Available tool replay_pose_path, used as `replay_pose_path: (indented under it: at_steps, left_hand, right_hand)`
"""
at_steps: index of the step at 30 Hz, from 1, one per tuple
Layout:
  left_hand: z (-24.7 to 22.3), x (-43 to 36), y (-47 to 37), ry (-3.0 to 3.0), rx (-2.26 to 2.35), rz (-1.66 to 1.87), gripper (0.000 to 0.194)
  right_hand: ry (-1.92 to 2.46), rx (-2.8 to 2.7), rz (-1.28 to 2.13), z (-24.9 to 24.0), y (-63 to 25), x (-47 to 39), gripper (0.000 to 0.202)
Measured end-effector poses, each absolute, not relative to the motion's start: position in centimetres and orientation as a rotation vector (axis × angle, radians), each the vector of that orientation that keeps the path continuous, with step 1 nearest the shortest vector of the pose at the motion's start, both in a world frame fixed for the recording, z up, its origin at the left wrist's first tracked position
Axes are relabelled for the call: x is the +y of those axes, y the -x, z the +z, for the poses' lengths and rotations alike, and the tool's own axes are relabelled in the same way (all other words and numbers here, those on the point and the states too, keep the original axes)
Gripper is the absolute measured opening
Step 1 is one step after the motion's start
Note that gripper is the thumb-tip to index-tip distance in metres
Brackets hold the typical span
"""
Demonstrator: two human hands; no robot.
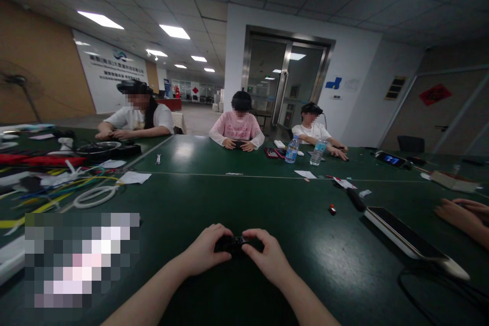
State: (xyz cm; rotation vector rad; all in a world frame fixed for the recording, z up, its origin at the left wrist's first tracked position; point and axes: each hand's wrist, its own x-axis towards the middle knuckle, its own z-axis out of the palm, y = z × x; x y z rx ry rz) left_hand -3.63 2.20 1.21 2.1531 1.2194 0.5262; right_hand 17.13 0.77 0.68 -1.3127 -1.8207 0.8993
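Observation:
At the near middle of the green table (183, 209), a small glossy black object (237, 242) is held between both hands; its exact kind is too dark to make out. My left hand (206, 250) pinches its left end between thumb and fingers. On the right end, the thumb and curled fingers of my right hand (268, 255) close in the same way. Both forearms reach in from the bottom edge, and the fingers partly hide the object.
Left lie tangled cables (95, 195) and a wrench (158, 159). Right are a tablet-like device (405, 234), a small red item (332, 209) and a co-worker's hands (464, 216). Two water bottles (292, 150) stand farther back. Three people with headsets sit opposite. A blurred patch covers the lower left.

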Motion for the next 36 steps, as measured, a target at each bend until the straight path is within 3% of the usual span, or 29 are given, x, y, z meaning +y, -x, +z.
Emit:
replay_pose_path:
  at_steps: [8, 20, 28, 33, 36]
  left_hand:
    - [0.6, 2.4, 3.6, -2.210, 1.205, 0.551, 0.036]
    - [0.5, 2.4, 3.8, -2.178, 1.205, 0.563, 0.034]
    - [1.0, 1.9, 4.0, -1.988, 1.208, 0.547, 0.041]
    - [0.6, 2.2, 4.1, -1.903, 1.194, 0.559, 0.056]
    - [0.8, 2.2, 4.1, -1.931, 1.182, 0.530, 0.049]
  right_hand:
    - [1.369, -2.037, 0.737, 0.5, -15.8, 0.8, 0.024]
    - [1.304, -2.043, 0.769, 0.3, -16.3, 0.5, 0.033]
    - [1.195, -1.838, 0.989, 0.6, -16.4, 0.6, 0.035]
    - [1.172, -1.780, 1.020, 0.5, -16.4, 0.7, 0.030]
    - [1.158, -1.768, 1.033, 0.3, -16.3, 0.7, 0.028]
